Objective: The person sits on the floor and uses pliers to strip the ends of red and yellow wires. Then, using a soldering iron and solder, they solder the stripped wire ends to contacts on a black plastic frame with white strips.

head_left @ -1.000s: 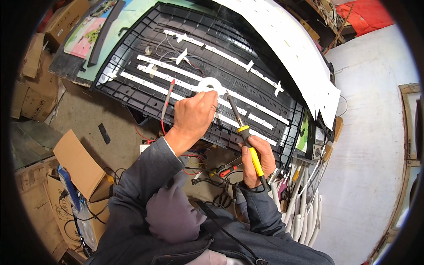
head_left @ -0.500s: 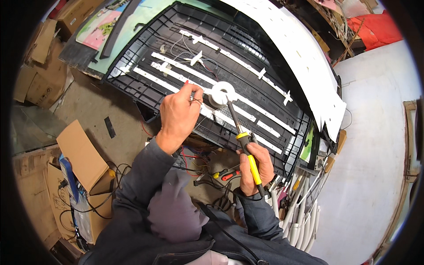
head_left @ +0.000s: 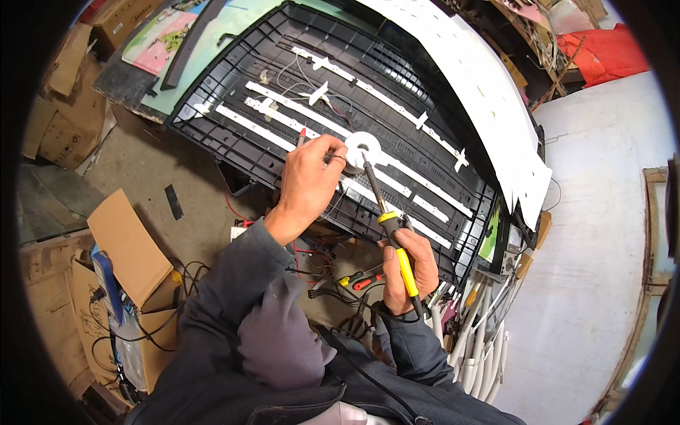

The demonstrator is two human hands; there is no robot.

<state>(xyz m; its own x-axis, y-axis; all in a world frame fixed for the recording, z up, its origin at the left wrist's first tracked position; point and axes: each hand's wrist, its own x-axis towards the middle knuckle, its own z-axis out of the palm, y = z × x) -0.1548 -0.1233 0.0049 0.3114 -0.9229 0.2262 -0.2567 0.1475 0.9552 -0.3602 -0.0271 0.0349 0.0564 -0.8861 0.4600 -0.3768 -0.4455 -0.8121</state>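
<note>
Your right hand [head_left: 405, 263] grips the iron [head_left: 388, 225], tip at the reel [head_left: 363, 147]; your left hand [head_left: 309, 177] pinches a probe [head_left: 302, 136], steadying it.

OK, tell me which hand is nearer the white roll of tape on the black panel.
Left. The left hand has its fingertips right beside the white tape roll. The right hand sits lower down, gripping the yellow-handled soldering iron, whose tip points up toward the roll.

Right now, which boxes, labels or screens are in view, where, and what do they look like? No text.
Open cardboard box: lower left on the floor, brown, flaps up.
Cardboard cartons: far left edge, brown, stacked.
Cardboard box: top left, brown, partly cut off.
Colourful printed sheet: top left, flat, pink and green.
Black panel back: centre, white strips across it, under both hands.
</note>
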